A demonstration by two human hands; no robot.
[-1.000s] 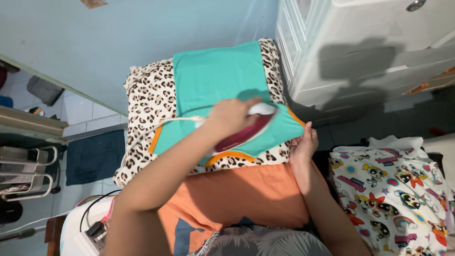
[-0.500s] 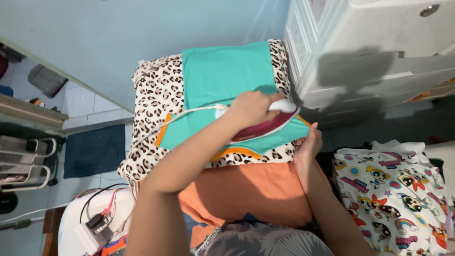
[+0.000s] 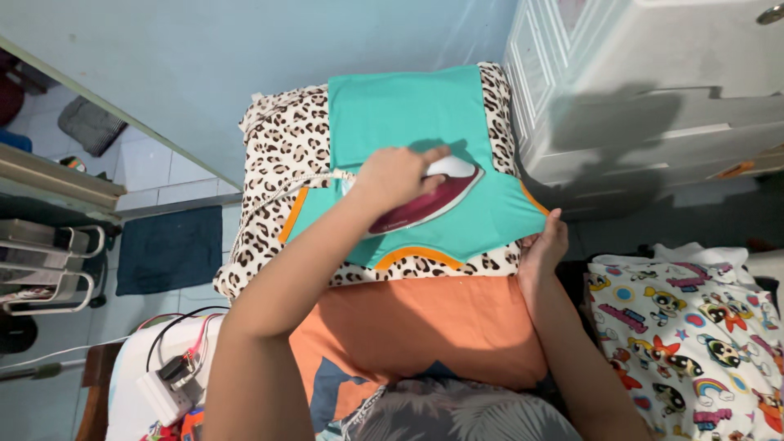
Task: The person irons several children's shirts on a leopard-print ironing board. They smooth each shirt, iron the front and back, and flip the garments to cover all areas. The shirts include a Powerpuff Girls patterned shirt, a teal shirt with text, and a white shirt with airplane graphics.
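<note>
The left arm is stretched forward and across, its hand (image 3: 398, 174) closed in a grip with the knuckles up. The right arm is held straight along the side, its hand (image 3: 545, 245) pinched shut at the fingertips.

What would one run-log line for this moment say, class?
left hand: grips iron | iron: flat on teal shirt | right hand: holds shirt's sleeve edge | under shirt: leopard-print pad
</note>
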